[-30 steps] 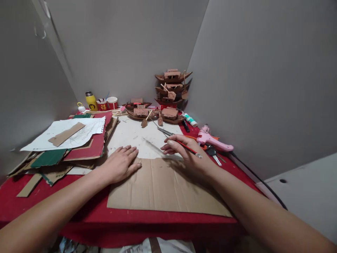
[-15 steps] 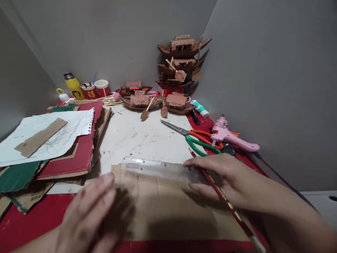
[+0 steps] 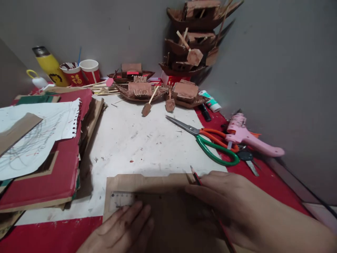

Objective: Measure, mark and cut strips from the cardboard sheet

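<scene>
A sheet of brown cardboard [image 3: 123, 181] lies at the near edge of the white work surface. On it rests a clear plastic ruler [image 3: 121, 199], its right part lost in shadow. My left hand [image 3: 126, 225] lies with outstretched fingers over the ruler's lower edge. My right hand [image 3: 226, 200] is closed around a red and black pencil [image 3: 195, 176], whose tip points up and away, above the cardboard's far edge. Scissors [image 3: 196, 131] with one orange and one green handle lie beyond that hand.
Small brown model boats [image 3: 139, 89] line the back, and more are stacked against the wall. A pink glue gun [image 3: 252, 138], keys [image 3: 247, 158] and a glue tube [image 3: 210, 101] lie at right. Cardboard and paper [image 3: 63, 123] pile up at left, before red paper cups [image 3: 89, 72] and a yellow bottle [image 3: 48, 66].
The ruler has come down onto the cardboard. My left hand has moved in from the left onto it. My right hand has let go of the ruler and keeps the pencil. The view has shifted closer.
</scene>
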`<state>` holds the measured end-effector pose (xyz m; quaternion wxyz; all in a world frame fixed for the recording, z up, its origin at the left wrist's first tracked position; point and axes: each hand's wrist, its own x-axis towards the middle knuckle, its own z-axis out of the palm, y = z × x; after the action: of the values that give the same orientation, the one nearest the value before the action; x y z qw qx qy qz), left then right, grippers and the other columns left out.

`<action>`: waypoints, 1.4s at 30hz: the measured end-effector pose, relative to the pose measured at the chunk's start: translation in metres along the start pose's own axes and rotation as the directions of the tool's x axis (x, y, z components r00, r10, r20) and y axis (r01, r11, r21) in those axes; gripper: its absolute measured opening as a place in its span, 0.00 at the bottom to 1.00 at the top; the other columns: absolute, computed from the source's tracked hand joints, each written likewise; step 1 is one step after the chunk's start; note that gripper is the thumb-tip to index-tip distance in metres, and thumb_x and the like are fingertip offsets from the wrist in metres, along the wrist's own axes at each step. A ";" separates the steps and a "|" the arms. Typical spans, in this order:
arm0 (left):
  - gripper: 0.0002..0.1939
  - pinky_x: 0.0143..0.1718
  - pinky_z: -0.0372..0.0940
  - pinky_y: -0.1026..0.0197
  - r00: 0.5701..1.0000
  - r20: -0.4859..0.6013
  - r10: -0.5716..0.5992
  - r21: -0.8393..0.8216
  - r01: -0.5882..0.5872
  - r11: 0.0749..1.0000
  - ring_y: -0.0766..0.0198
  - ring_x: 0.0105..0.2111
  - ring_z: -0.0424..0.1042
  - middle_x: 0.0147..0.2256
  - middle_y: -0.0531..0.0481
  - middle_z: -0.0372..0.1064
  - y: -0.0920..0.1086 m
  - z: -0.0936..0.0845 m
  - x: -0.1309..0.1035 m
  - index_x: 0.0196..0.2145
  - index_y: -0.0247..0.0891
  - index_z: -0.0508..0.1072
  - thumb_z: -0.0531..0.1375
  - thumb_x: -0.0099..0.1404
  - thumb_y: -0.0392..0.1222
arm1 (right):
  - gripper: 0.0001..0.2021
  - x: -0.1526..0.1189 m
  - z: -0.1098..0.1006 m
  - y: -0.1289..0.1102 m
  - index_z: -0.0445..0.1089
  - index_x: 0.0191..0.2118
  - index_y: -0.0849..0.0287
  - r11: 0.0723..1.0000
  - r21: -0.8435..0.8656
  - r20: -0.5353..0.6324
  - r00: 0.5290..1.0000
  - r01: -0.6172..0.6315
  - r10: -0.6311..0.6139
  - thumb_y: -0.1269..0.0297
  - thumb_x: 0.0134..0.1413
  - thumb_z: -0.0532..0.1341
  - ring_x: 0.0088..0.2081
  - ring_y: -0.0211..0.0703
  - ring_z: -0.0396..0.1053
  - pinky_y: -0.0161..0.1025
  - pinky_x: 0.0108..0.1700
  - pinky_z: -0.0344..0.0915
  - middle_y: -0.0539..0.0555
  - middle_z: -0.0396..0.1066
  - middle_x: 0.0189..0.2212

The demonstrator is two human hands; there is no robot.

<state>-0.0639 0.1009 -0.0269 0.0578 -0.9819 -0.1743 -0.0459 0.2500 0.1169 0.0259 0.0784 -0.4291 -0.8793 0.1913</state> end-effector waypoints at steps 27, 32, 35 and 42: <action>0.26 0.64 0.38 0.52 0.990 -0.114 -0.084 0.071 0.093 0.993 0.53 0.62 0.54 0.60 0.49 0.64 0.014 0.000 0.011 0.59 0.38 0.66 0.54 0.63 0.37 | 0.19 -0.013 -0.005 0.009 0.67 0.48 0.56 0.996 -0.016 0.085 0.993 -0.084 0.086 0.78 0.50 0.58 0.36 0.44 0.67 0.38 0.35 0.61 0.55 0.70 0.37; 0.22 0.60 0.49 0.58 0.991 -0.060 -0.119 0.065 0.122 0.990 0.58 0.59 0.59 0.59 0.52 0.65 0.013 -0.003 0.011 0.59 0.39 0.67 0.51 0.69 0.38 | 0.16 -0.014 -0.001 0.009 0.68 0.47 0.55 0.996 -0.031 0.042 0.996 -0.079 0.081 0.74 0.53 0.58 0.34 0.45 0.69 0.37 0.34 0.63 0.55 0.72 0.36; 0.21 0.62 0.47 0.59 0.981 -0.124 -0.148 0.029 0.153 0.988 0.59 0.59 0.58 0.58 0.51 0.66 0.012 0.000 0.010 0.59 0.39 0.67 0.49 0.71 0.40 | 0.14 -0.014 0.004 0.012 0.67 0.48 0.54 0.997 -0.050 0.021 0.998 -0.056 0.057 0.70 0.55 0.59 0.34 0.46 0.71 0.39 0.33 0.66 0.56 0.72 0.36; 0.20 0.65 0.45 0.57 0.976 -0.039 -0.215 -0.033 0.213 0.976 0.62 0.62 0.55 0.60 0.55 0.63 0.014 0.006 0.008 0.61 0.42 0.64 0.51 0.72 0.37 | 0.20 -0.019 0.014 0.024 0.63 0.54 0.51 1.000 0.023 0.018 1.000 0.001 -0.002 0.69 0.56 0.59 0.35 0.50 0.74 0.41 0.33 0.71 0.57 0.74 0.38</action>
<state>-0.0510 0.0910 -0.0333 0.0421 -0.9570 -0.2770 -0.0753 0.2751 0.1115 0.0033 0.0754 -0.4258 -0.8780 0.2054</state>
